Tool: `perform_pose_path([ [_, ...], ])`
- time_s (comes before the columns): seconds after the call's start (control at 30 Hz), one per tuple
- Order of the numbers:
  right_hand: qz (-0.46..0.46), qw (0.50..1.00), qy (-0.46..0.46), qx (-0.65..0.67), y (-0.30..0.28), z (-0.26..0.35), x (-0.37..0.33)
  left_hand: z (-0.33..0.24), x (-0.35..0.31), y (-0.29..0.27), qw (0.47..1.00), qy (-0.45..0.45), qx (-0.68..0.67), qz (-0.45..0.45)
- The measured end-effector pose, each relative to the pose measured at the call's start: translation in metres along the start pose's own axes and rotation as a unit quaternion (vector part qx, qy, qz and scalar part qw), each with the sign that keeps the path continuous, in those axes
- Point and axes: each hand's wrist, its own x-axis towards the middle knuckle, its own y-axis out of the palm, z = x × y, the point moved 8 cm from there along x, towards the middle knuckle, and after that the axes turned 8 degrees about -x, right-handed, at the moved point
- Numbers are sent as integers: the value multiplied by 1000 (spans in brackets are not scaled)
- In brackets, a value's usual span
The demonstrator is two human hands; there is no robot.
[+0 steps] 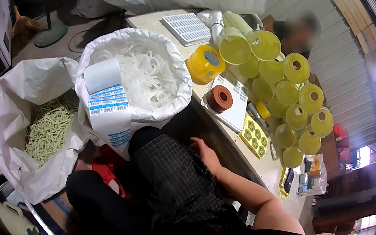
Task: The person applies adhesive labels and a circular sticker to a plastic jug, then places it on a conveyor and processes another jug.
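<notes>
A: What have we got, starting big?

B: We have the bench [265, 171] running along our right, then two open white sacks: the left sack [8, 104] and, just beside it, the right sack [184, 95].

A: And next?

B: We see yellow-green cylinders [293, 92] clustered along the bench's far side. Then a label strip [115, 113], blue and white, draped over the right sack's rim; white printed sheets [238, 106] on the bench; a yellow tape roll [202, 65]; and a gold sticker sheet [254, 137].

A: Our grip?

B: Our right hand [205, 155] is near the bench's front edge, beside our checked clothing [167, 156]. The palm is hidden, so we can't fairly tell whether its grip is wide, narrow or holding anything. Our left hand is out of view.

A: Smaller still?

B: A brown roll [218, 104] rests on the printed sheets; white loops [150, 74] fill the right sack, and pale green sticks [50, 130] lie in the left.
</notes>
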Motion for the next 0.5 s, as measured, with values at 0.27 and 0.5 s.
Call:
perform_pose_path([
  [0.27, -217, 907, -355, -66, -101, 134, -43, -60, -218, -114, 986, -59, -145, 55],
  [0.5, 7, 790, -613, 22, -10, 250, -129, -74, -445, -149, 953, -219, -128, 167],
])
